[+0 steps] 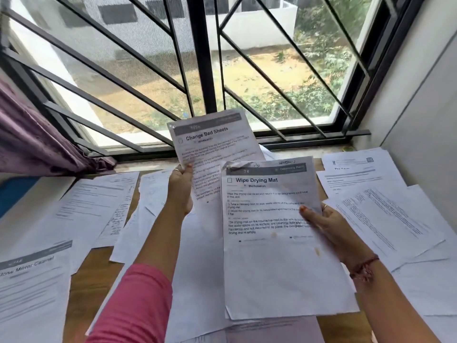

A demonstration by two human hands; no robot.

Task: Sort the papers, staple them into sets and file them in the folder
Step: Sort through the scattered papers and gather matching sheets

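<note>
Step in hand: sorting, judged from the two sheets being held up side by side; no stapler or folder is showing in the head view.
Left hand (181, 191): is gripping the "Change Bed Sheets" sheet (212, 142) at its left edge, thumb and fingers curled round the paper, a ring showing on one finger.
Right hand (324, 226): is pinching the "Wipe Drying Mat" sheet (279, 243) at its right edge, thumb on the printed face, the other fingers behind the sheet.
Key relation: the two held sheets are lying between the hands, overlapping; the mat sheet is sitting in front of the bed sheet, covering its lower right part.
Long axes: both are running away from the person, towards the window (247, 58); the bed sheet is tilting slightly left at its top and reaching further out.
Nearer hand: each sheet already has its own hand, so either can be laid down alone.
Remaining papers (99, 206): are lying spread on the surface (91, 276) below and to both sides of the hands, many overlapping; another headed sheet (32, 280) is lying near, to the left of the left hand.
Judgement on next move: the headings differ, so the sheets probably belong in separate piles.
Risk: thin paper held by one edge may flop or crease.
</note>
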